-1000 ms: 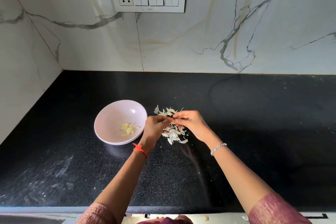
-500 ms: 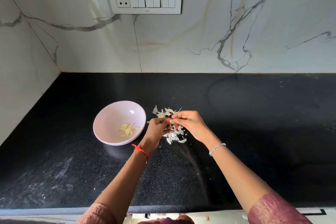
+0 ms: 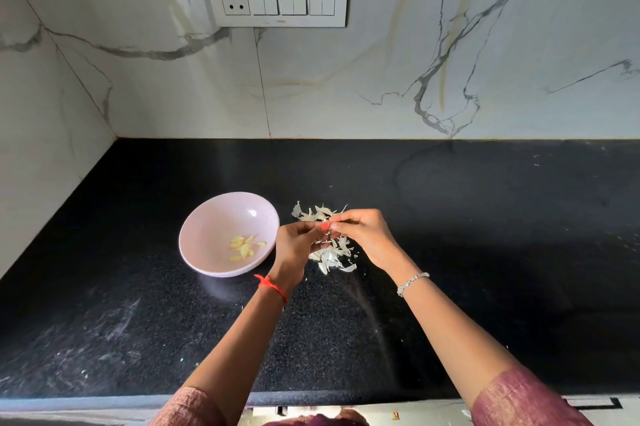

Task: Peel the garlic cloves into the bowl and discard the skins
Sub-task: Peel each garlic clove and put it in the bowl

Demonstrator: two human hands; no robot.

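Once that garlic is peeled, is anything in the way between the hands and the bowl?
Nothing visible does. The bowl sits open right beside the left hand, only bare counter between them. The skins lie under and behind the hands, off that path. The right hand helps pinch the clove, itself barely visible.

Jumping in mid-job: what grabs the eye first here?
The left hand and right hand meet mid-counter, pinching a tiny garlic piece above a heap of white papery skins on the black speckled countertop. Left of them, a pale pink round bowl holds a few peeled yellowish cloves.
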